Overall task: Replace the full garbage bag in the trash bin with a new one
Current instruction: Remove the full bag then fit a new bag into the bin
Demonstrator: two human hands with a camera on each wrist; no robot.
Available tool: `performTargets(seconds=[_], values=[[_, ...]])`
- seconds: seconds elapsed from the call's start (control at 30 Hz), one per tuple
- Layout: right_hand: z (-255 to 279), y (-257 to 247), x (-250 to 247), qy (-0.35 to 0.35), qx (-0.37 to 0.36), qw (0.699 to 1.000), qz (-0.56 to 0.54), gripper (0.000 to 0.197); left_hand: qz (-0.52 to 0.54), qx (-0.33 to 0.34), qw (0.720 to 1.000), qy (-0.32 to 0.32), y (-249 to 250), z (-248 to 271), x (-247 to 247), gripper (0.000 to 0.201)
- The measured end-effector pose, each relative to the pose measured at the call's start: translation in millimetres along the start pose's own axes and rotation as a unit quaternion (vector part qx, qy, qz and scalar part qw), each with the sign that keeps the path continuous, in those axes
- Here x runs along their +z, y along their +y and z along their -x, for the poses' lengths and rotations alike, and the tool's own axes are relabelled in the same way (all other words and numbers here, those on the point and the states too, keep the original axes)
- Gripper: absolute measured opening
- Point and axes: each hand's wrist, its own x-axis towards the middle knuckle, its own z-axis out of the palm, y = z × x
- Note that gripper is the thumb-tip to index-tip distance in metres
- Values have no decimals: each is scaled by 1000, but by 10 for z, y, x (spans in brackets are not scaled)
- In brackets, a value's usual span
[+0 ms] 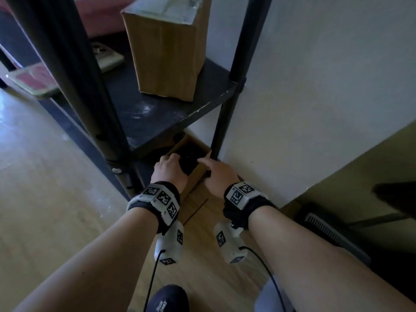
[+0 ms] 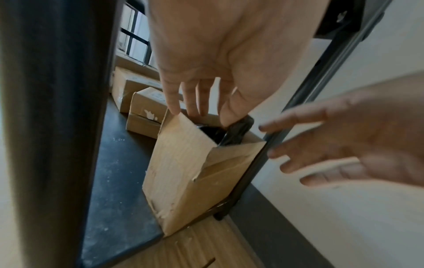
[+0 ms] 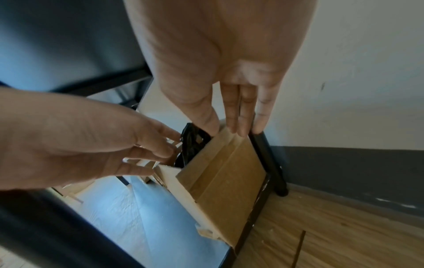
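A small open cardboard box (image 1: 196, 176) stands on the bottom board of a black shelf rack, close to the wall. A black roll of garbage bags (image 2: 238, 130) sticks out of its top. My left hand (image 1: 173, 164) reaches into the box, and its thumb and fingers pinch the roll (image 3: 192, 143). My right hand (image 1: 209, 167) is open, with straight fingertips (image 3: 234, 127) touching the upper edge of the box's flap (image 3: 224, 172) beside the rack's corner post. No trash bin is in view.
A larger cardboard box (image 1: 166, 48) sits on the shelf above my hands. Thick black posts (image 1: 74, 75) rise at the left, and a thin one (image 1: 219, 131) stands by the white wall. More boxes (image 2: 142, 101) lie further back on the bottom board. The floor is wooden.
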Motion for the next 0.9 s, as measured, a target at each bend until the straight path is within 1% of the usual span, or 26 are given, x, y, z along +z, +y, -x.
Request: performTargets(seconds=[0.13,0.2,0.27,0.33,0.4,0.43,0.47,0.57,0.63,0.73,0.9], values=[[-203,-136,45,9,-43,999,25,79,9,-3,1000,0,-44,-49,92,58],[-264,-193,38,14,-57,997,49,81,21,-4,1000,16,-76,-56,110,59],[-313,-232,55,6,-63,995,75,75,36,4,999,33,-99,-65,121,58],[-350,-233,88,1,-63,995,84,59,59,8,997,39,-86,-62,112,60],[-364,-237,82,28,-57,995,74,35,77,-2,996,39,-70,-53,92,63],[-355,-247,61,50,-52,995,66,27,84,-5,996,38,-63,-47,80,64],[-341,-258,35,73,-47,995,56,23,89,-6,995,35,-58,-41,69,64],[-242,-304,-102,134,-36,990,-4,23,95,8,995,25,-23,-13,22,64],[-129,-338,-243,159,-37,986,-43,23,97,22,995,18,20,3,-22,68],[72,-382,-516,188,-51,978,-74,21,93,49,994,13,116,59,-77,77],[467,-417,-976,262,-56,950,-162,14,93,85,992,13,300,216,-148,83]])
